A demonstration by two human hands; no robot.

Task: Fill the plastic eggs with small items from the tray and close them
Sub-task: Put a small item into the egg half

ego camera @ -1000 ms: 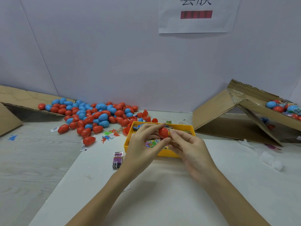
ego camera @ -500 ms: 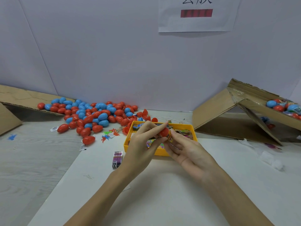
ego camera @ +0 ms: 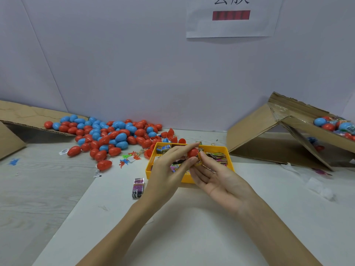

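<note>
My left hand (ego camera: 169, 166) pinches a red egg half (ego camera: 192, 152) between thumb and forefinger, just above the yellow tray (ego camera: 150, 162). My right hand (ego camera: 217, 179) is turned palm up beside it, and its fingertips hold a small yellow packet (ego camera: 198, 160) against the egg's open side. The tray holds several small colourful packets (ego camera: 219, 156). A heap of red and blue eggs (ego camera: 113, 135) lies on the table to the back left.
A purple packet (ego camera: 138, 187) lies on the white sheet left of the tray. Small toy figures (ego camera: 128, 158) sit near the heap. A tilted cardboard box (ego camera: 299, 131) at the right holds several eggs (ego camera: 334, 125). A cardboard flap (ego camera: 19, 116) lies at the far left.
My right hand has rolled from palm down to palm up and its fingers have spread. The yellow packet now shows at the egg. The left hand stays in place.
</note>
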